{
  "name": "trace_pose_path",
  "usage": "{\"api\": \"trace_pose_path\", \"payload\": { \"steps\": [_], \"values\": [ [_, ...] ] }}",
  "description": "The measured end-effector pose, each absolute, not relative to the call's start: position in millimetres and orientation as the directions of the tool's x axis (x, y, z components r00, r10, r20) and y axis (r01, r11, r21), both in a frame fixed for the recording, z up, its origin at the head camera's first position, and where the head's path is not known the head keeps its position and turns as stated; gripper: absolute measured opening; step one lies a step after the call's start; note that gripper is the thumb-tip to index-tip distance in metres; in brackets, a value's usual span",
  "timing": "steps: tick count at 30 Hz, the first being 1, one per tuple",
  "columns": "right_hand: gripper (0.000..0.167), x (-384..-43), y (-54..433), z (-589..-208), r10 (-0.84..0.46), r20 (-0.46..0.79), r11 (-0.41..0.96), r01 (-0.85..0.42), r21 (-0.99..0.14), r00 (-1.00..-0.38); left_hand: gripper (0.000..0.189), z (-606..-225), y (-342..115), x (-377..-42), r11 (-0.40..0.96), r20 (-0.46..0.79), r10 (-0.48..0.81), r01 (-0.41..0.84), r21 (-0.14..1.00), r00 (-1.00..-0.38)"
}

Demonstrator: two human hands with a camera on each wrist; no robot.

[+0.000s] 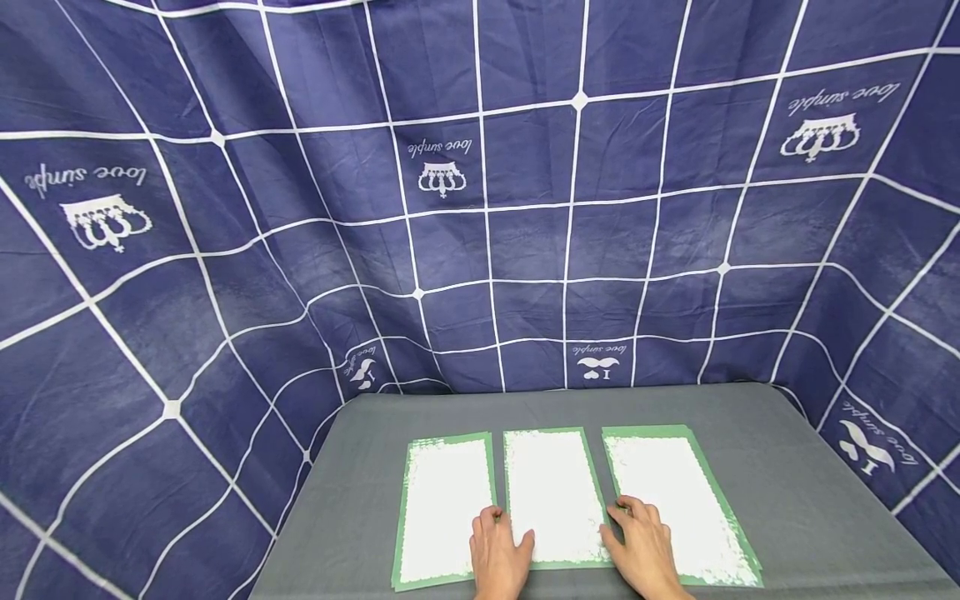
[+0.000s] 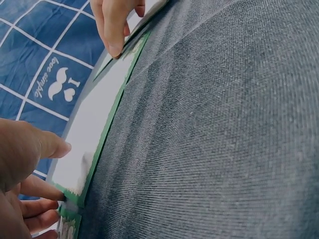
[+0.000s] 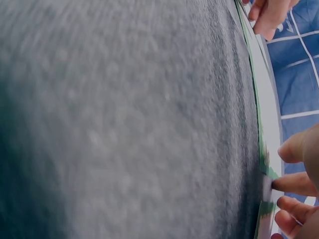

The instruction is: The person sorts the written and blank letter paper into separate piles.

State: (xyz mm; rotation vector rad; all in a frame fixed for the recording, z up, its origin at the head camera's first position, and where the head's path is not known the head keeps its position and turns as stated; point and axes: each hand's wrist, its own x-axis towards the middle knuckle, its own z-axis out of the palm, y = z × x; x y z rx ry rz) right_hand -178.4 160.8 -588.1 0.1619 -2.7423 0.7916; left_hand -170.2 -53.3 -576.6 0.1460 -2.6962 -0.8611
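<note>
Three white rectangular sheets with uneven green borders lie in a row: a left sheet [image 1: 446, 508], a middle sheet [image 1: 555, 496] and a right sheet [image 1: 675, 492]. My left hand [image 1: 498, 557] is at the gap between left and middle sheets, its thumb spread over the middle one. In the left wrist view, the index fingertip of the left hand [image 2: 25, 174] is right at a green corner. At the gap between middle and right sheets is my right hand [image 1: 641, 542], fingers loosely bent. The right wrist view shows the right hand's [image 3: 299, 181] thumb beside the middle sheet's white face.
A grey cloth [image 1: 810, 500] covers the table beneath the sheets, with slight folds near its front. Behind and on both sides hangs a dark blue curtain [image 1: 525, 250] with white grid lines, crowns and lettering. More green shows under the right sheet's edge.
</note>
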Motion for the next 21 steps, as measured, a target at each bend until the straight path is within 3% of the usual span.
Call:
{"api": "trace_pose_path", "payload": {
  "steps": [9, 21],
  "values": [
    [0.031, -177.5, 150.6, -584.7, 0.048, 0.231, 0.794, -0.103, -0.599, -0.972, 0.040, -576.6, -54.3, -170.8, 0.808, 0.246, -0.183, -0.003, 0.589, -0.952],
    [0.039, -186.7, 140.4, -563.4, 0.108, -0.011, 0.605, 0.074, -0.793, -0.994, 0.037, -575.1, -54.6, -167.1, 0.809, 0.253, -0.183, 0.001, 0.587, -0.950]
  ]
}}
